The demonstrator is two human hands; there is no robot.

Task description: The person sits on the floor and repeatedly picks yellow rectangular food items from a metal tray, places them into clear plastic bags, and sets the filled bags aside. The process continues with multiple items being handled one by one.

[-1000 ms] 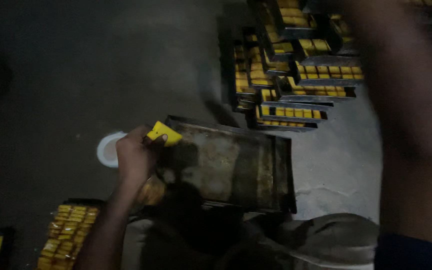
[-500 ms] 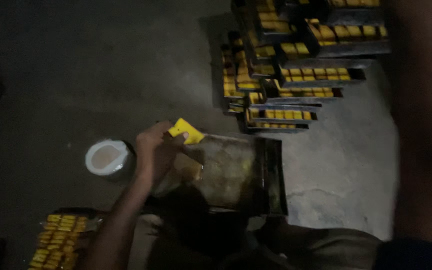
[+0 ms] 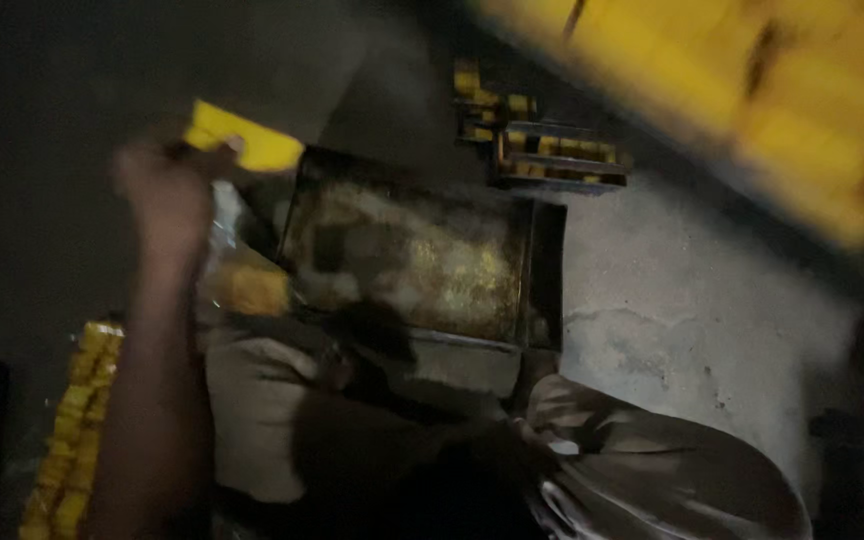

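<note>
My left hand [image 3: 165,200], blurred with motion, is raised at the left and grips a small yellow block [image 3: 244,140] by its end. It hovers just left of a worn, greasy metal tray [image 3: 412,250] that lies on the floor in front of my knees. A large blurred tray of yellow blocks [image 3: 772,100] crosses the top right corner, very close to the camera. My right hand itself does not show.
Stacked dark trays with yellow blocks [image 3: 552,155] stand beyond the metal tray. A row of yellow blocks [image 3: 77,420] lies at the lower left. A clear plastic wrap with something yellow [image 3: 247,285] sits by the tray's left edge. Cracked concrete floor [image 3: 672,310] shows at the right.
The view has swung and closed in on the metal tray. My left hand has lifted the yellow block up and to the left. A blurred tray of yellow blocks has come into the top right.
</note>
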